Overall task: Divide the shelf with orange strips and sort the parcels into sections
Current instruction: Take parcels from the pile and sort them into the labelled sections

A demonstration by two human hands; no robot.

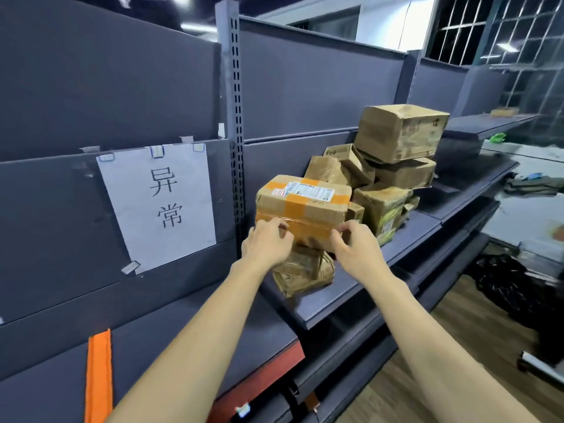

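A cardboard parcel with orange tape (302,206) and a white label sits on top of a crumpled brown parcel (302,271) on the dark shelf (351,288). My left hand (267,242) grips the taped parcel's near left corner. Its near right corner is held by my right hand (354,245). Behind it stands a pile of several brown parcels (393,166), the biggest box (399,132) on top. An orange strip (98,377) lies across the nearer shelf section at the lower left.
A white paper sign (158,203) with two printed characters is taped to the grey back panel. A slotted upright post (235,123) separates the two shelf bays. Lower shelves, a wooden floor and dark bags (512,288) lie to the right.
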